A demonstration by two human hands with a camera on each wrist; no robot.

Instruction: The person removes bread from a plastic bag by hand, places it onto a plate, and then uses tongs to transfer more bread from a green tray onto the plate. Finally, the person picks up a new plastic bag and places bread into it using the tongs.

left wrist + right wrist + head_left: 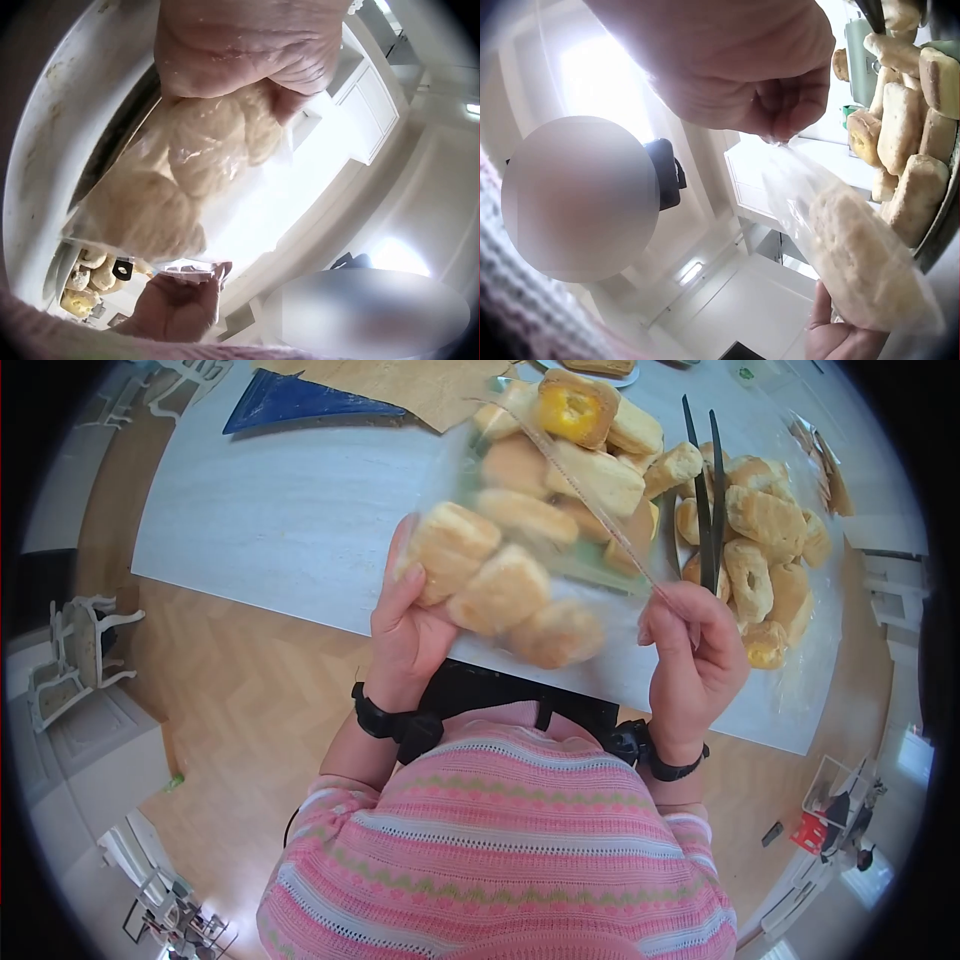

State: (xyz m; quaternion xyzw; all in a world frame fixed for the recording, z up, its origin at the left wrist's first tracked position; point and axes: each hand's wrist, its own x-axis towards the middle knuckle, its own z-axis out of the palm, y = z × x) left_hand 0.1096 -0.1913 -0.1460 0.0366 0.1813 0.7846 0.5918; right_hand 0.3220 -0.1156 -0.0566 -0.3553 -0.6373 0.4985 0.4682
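A clear plastic bag (606, 520) with several golden bread pieces (500, 592) in its lower part is held up over the table's near edge. My left hand (408, 628) grips its left side, thumb lying over the front and the other fingers hidden behind. At the right end of the bag's strip-like top edge, my right hand (703, 660) pinches the plastic between thumb and curled fingers. In the right wrist view, the pinched corner hangs from the right fingertips (778, 136), the bread (862, 262) bulging lower in the bag.
More bread pieces (575, 415) lie on a green surface behind the bag. To the right, black tongs (703, 510) rest against another pile of bread (770, 525). A blue triangular item (300, 405) and brown paper (420, 385) lie at the table's far side.
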